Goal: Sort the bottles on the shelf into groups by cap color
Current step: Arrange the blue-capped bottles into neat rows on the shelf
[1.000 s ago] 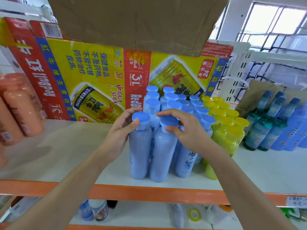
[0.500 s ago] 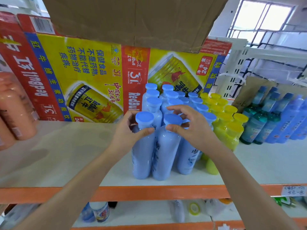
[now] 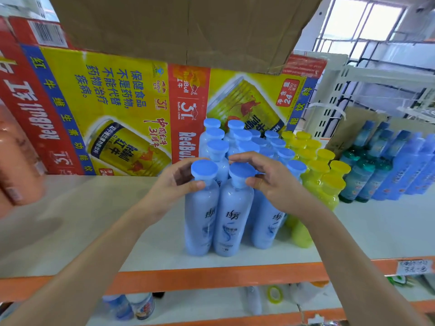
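Note:
Several pale blue bottles with blue caps stand packed together on the white shelf (image 3: 98,222). My left hand (image 3: 175,184) grips the neck of the front left blue-capped bottle (image 3: 201,222). My right hand (image 3: 270,182) wraps the neck of the front blue-capped bottle beside it (image 3: 231,222). Both bottles stand upright, touching each other. To the right of the blue group stand several yellow-capped yellow bottles (image 3: 327,182).
Orange bottles (image 3: 16,156) sit at the far left. Teal and dark blue bottles (image 3: 376,170) stand at the right. A Red Bull carton (image 3: 113,109) backs the shelf, brown cardboard (image 3: 183,29) hangs overhead. An orange shelf edge (image 3: 211,278) runs in front, with items below.
Both hands stay on the two front blue-capped bottles. The pair has shifted slightly back toward the group and now stands tighter together.

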Available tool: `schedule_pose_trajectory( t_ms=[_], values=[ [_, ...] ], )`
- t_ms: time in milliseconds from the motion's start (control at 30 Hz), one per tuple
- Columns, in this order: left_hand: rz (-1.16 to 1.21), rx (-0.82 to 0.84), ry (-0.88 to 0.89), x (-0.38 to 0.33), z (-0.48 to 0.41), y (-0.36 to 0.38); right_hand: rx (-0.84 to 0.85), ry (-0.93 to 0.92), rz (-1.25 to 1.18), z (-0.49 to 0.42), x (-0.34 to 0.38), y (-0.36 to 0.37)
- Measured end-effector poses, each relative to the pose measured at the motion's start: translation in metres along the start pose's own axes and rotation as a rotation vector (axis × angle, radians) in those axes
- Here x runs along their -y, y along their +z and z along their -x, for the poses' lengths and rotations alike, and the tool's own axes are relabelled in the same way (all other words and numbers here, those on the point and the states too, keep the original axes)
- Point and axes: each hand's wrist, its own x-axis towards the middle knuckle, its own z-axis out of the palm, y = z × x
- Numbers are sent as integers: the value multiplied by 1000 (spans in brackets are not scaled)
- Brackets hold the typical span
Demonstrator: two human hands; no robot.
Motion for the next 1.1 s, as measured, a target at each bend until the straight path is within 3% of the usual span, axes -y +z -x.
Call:
schedule_pose_trajectory(
  t_ms=[133,433,933,1100],
  values=[
    [50,-36,-41,4,3,1,20,13,-43,0,0,-1],
    [2,-159,-16,20,17,16,-212,37,83,0,-9,15],
    [94,-31,-126,10,19,8,-72,23,150,-4,-6,6],
    [26,-67,-135,12,28,14,-52,-4,163,-5,-5,5]
  ],
)
